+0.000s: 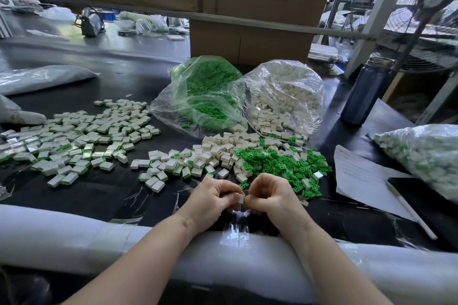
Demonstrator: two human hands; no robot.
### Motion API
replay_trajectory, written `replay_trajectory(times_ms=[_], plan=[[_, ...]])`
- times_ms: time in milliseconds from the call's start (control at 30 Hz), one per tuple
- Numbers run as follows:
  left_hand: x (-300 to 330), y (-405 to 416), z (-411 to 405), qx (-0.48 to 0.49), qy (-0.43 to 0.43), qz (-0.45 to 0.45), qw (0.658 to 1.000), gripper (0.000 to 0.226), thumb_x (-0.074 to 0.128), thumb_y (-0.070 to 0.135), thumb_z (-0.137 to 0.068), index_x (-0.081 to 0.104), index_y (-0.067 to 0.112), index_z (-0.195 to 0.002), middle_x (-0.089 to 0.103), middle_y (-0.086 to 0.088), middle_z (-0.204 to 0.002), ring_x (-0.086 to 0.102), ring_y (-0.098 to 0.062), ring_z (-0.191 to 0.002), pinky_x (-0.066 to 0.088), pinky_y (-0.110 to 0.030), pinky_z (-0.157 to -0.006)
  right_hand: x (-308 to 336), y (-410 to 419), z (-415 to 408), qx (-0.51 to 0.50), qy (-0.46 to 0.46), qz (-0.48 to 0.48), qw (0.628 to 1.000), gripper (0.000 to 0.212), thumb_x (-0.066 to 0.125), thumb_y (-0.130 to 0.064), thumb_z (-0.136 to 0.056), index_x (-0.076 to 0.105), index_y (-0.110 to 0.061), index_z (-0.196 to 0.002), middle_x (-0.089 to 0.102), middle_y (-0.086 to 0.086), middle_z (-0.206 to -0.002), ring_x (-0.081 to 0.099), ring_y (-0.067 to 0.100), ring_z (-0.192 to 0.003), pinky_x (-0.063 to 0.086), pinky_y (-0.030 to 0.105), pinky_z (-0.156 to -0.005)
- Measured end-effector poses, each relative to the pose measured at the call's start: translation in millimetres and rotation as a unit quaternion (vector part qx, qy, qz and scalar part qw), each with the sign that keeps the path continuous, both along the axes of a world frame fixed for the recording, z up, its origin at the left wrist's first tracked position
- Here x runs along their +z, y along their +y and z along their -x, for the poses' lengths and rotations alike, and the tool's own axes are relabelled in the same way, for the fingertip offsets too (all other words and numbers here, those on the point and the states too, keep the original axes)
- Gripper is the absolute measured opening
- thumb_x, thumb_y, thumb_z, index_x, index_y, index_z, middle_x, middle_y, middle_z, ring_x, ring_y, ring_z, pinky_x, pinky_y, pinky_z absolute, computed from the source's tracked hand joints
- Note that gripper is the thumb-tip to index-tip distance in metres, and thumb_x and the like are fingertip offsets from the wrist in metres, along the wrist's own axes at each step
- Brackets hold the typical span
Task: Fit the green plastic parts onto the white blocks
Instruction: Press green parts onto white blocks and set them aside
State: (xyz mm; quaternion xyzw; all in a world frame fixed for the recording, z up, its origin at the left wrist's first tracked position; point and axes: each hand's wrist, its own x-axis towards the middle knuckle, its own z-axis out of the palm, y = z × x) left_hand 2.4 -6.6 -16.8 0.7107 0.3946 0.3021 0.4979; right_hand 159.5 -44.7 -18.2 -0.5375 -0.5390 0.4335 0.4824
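Note:
My left hand [215,197] and my right hand [269,193] meet near the table's front edge and together pinch one small white block [241,198]; whether a green part sits on it is hidden by my fingers. Just beyond my right hand lies a heap of loose green plastic parts [285,163]. Loose white blocks [218,148] lie beyond my left hand. Blocks with green parts fitted [74,141] spread across the left of the table.
A clear bag of green parts [208,96] and a clear bag of white blocks [287,96] lie open at the back. A dark bottle [364,91], paper sheet [359,173], pen [409,208] and filled bag [426,156] are right. White foam padding [99,233] lines the front edge.

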Motion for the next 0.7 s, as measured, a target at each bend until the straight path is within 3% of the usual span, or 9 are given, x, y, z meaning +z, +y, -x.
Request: replay_trajectory(times_ms=[100, 233, 367, 500, 700], plan=[[-0.2, -0.6, -0.2, -0.005, 0.004, 0.005, 1.000, 0.009, 0.061, 0.006, -0.087, 0.070, 0.009, -0.087, 0.066, -0.004, -0.075, 0.060, -0.010, -0.070, 0.051, -0.023, -0.076, 0.0, -0.3, -0.7, 0.004, -0.002, 0.005, 1.000, 0.024, 0.072, 0.008, -0.072, 0.056, -0.010, -0.068, 0.059, 0.004, -0.062, 0.058, 0.021, -0.063, 0.046, 0.021, -0.052], [0.1, -1.7, -0.7, -0.017, 0.024, 0.000, 1.000, 0.009, 0.061, 0.008, -0.087, 0.070, 0.008, -0.089, 0.063, -0.003, -0.072, 0.055, -0.009, -0.066, 0.047, -0.017, -0.070, 0.4, -0.3, -0.5, 0.019, -0.006, 0.011, 1.000, 0.027, 0.070, 0.011, -0.072, 0.055, -0.011, -0.066, 0.056, -0.002, -0.058, 0.052, 0.007, -0.051, 0.043, 0.019, -0.051], [2.0, -1.2, -1.3, -0.002, -0.009, -0.007, 1.000, 0.010, 0.058, 0.006, -0.089, 0.068, 0.006, -0.090, 0.065, -0.005, -0.074, 0.058, -0.007, -0.067, 0.047, -0.014, -0.068, 0.6, 1.6, 2.1, -0.004, 0.014, -0.007, 1.000, 0.021, 0.073, 0.005, -0.072, 0.058, -0.010, -0.071, 0.060, 0.003, -0.063, 0.055, 0.011, -0.056, 0.045, 0.021, -0.052], [1.5, -0.7, -2.5, 0.008, -0.053, 0.006, 0.999, 0.011, 0.054, 0.005, -0.091, 0.064, 0.003, -0.095, 0.065, -0.012, -0.080, 0.062, -0.013, -0.072, 0.051, -0.020, -0.071, -1.4, 4.1, 3.7, -0.018, 0.033, -0.009, 0.999, 0.013, 0.071, 0.002, -0.077, 0.062, -0.007, -0.076, 0.064, 0.005, -0.064, 0.058, 0.011, -0.056, 0.047, 0.020, -0.052], [-0.3, 0.6, -2.3, 0.018, -0.052, 0.007, 0.998, 0.012, 0.052, 0.006, -0.092, 0.062, 0.013, -0.093, 0.061, -0.002, -0.070, 0.062, -0.009, -0.065, 0.050, -0.019, -0.068, -2.9, 5.6, 5.4, -0.024, 0.029, -0.003, 0.999, 0.012, 0.066, 0.004, -0.080, 0.062, -0.006, -0.075, 0.064, 0.003, -0.061, 0.058, 0.011, -0.054, 0.047, 0.019, -0.052]])
